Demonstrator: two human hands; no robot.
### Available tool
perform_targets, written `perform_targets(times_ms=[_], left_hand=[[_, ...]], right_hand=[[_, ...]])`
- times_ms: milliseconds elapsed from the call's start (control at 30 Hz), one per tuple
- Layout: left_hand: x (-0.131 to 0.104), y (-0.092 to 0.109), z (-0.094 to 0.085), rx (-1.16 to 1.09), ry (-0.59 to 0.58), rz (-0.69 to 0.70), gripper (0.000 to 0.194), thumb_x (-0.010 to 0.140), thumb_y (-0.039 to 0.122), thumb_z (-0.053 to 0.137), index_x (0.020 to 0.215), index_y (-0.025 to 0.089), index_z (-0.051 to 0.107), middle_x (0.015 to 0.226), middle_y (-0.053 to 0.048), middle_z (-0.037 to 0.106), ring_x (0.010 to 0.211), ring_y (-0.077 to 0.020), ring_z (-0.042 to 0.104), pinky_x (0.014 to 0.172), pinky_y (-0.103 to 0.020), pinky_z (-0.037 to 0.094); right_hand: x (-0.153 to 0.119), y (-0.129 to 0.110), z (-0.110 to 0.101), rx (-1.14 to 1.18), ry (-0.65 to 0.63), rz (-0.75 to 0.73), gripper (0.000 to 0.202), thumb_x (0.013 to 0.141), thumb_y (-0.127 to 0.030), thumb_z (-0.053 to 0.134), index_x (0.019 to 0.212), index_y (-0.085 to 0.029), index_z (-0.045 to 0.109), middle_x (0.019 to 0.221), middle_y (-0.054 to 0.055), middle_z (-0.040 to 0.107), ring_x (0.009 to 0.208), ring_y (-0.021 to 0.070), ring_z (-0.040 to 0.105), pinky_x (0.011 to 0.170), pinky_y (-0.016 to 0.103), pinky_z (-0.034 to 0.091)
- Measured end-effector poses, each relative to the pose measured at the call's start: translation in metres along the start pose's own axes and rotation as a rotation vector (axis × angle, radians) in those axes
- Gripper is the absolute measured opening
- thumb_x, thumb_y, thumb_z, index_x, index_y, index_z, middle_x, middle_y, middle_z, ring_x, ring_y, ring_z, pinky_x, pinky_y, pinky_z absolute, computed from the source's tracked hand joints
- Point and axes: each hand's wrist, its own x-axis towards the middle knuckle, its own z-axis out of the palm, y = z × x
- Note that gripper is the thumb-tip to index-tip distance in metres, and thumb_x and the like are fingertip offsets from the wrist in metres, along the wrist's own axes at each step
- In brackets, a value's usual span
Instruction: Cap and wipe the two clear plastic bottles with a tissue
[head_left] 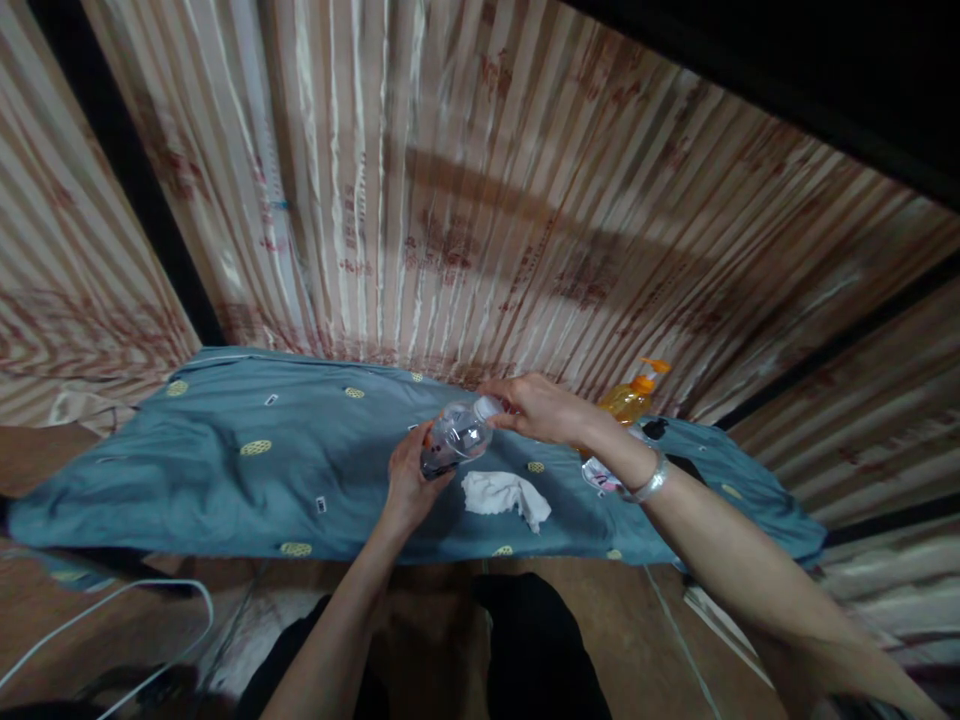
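Note:
A clear plastic bottle [461, 432] is tilted above the blue-green cloth, its neck pointing up and to the right. Wrapped round its lower part is my left hand [410, 478]. The fingers of my right hand [536, 407] close on the white cap [487, 408] at the bottle's neck. Just below and to the right of the bottle, a crumpled white cloth [506, 496] lies on the blue-green cloth. An orange pump bottle [628, 400] stands behind my right forearm, which hides part of it.
The blue-green cloth [225, 490] covers a long surface before me. Dark objects [655, 429] lie near its right end. Striped curtains [450, 200] hang behind, with dark posts at the sides. A white cable [206, 600] loops at the lower left.

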Motion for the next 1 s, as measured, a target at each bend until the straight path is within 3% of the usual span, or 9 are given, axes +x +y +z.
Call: perform_targets(times_ms=[100, 200, 333, 567, 700, 800, 867, 933, 1000], left_hand=[[0.0, -0.001, 0.002, 0.017, 0.013, 0.004, 0.076, 0.063, 0.016, 0.085, 0.135, 0.022, 0.06, 0.135, -0.015, 0.072, 0.124, -0.0367, 0.067, 0.111, -0.057, 0.05], [0.0, 0.001, 0.001, 0.008, 0.011, -0.001, 0.074, 0.064, 0.017, 0.084, 0.134, 0.023, 0.061, 0.13, -0.012, 0.073, 0.12, -0.0348, 0.069, 0.108, -0.056, 0.052], [0.001, 0.002, 0.0, 0.001, 0.013, -0.019, 0.073, 0.064, 0.016, 0.085, 0.133, 0.023, 0.063, 0.127, -0.013, 0.073, 0.117, -0.0353, 0.07, 0.107, -0.055, 0.053], [-0.002, 0.001, 0.005, 0.038, 0.05, -0.012, 0.071, 0.066, 0.017, 0.084, 0.133, 0.021, 0.062, 0.127, -0.014, 0.073, 0.119, -0.0375, 0.069, 0.108, -0.059, 0.052], [0.0, 0.005, 0.001, 0.003, 0.051, -0.049, 0.072, 0.067, 0.02, 0.084, 0.135, 0.021, 0.06, 0.127, -0.014, 0.073, 0.118, -0.0367, 0.069, 0.109, -0.057, 0.051], [0.001, 0.008, -0.002, -0.066, 0.053, -0.132, 0.077, 0.068, 0.027, 0.084, 0.14, 0.021, 0.057, 0.131, -0.013, 0.071, 0.121, -0.0345, 0.067, 0.109, -0.053, 0.051], [0.001, 0.009, -0.003, -0.123, 0.065, -0.186, 0.082, 0.068, 0.033, 0.085, 0.143, 0.022, 0.054, 0.135, -0.013, 0.069, 0.124, -0.0329, 0.066, 0.11, -0.051, 0.05], [0.002, 0.01, -0.002, -0.173, 0.078, -0.221, 0.084, 0.067, 0.034, 0.085, 0.144, 0.023, 0.053, 0.137, -0.012, 0.068, 0.126, -0.0316, 0.064, 0.111, -0.049, 0.049], [0.002, 0.012, 0.002, -0.206, 0.084, -0.242, 0.083, 0.065, 0.032, 0.085, 0.141, 0.023, 0.055, 0.134, -0.011, 0.068, 0.126, -0.0308, 0.064, 0.11, -0.047, 0.049]], right_hand=[[0.003, -0.003, 0.002, -0.128, -0.016, 0.085, 0.025, 0.1, -0.038, 0.07, 0.098, -0.014, 0.077, 0.085, 0.014, 0.078, 0.085, 0.0274, 0.074, 0.068, 0.031, 0.04], [0.004, -0.004, 0.007, -0.08, 0.031, 0.046, 0.029, 0.102, -0.043, 0.068, 0.104, -0.015, 0.075, 0.087, 0.012, 0.078, 0.085, 0.0266, 0.074, 0.069, 0.031, 0.041], [0.0, 0.0, 0.01, -0.038, 0.01, -0.016, 0.032, 0.105, -0.044, 0.062, 0.112, -0.015, 0.073, 0.09, 0.009, 0.078, 0.085, 0.0237, 0.074, 0.07, 0.03, 0.041], [0.006, -0.004, 0.006, -0.068, 0.001, 0.072, 0.028, 0.101, -0.041, 0.068, 0.092, -0.015, 0.075, 0.081, 0.01, 0.076, 0.079, 0.0241, 0.071, 0.068, 0.03, 0.04], [0.012, 0.005, 0.012, 0.04, 0.061, 0.081, 0.03, 0.101, -0.043, 0.067, 0.097, -0.015, 0.076, 0.085, 0.011, 0.077, 0.083, 0.025, 0.073, 0.073, 0.031, 0.045], [0.002, 0.022, 0.041, 0.394, 0.238, 0.096, 0.039, 0.108, -0.049, 0.052, 0.119, -0.019, 0.072, 0.095, 0.007, 0.079, 0.086, 0.0221, 0.075, 0.08, 0.032, 0.053], [-0.013, 0.034, 0.077, 0.57, 0.321, 0.192, 0.045, 0.11, -0.049, 0.043, 0.135, -0.02, 0.066, 0.107, 0.009, 0.08, 0.095, 0.0232, 0.077, 0.088, 0.037, 0.057], [-0.033, 0.04, 0.122, 0.491, 0.282, 0.34, 0.049, 0.105, -0.045, 0.053, 0.146, -0.018, 0.059, 0.126, 0.015, 0.076, 0.119, 0.0294, 0.072, 0.103, 0.045, 0.054], [-0.053, 0.039, 0.168, 0.348, 0.163, 0.47, 0.067, 0.096, -0.041, 0.069, 0.155, -0.015, 0.051, 0.152, 0.024, 0.06, 0.145, 0.0368, 0.054, 0.118, 0.053, 0.044]])
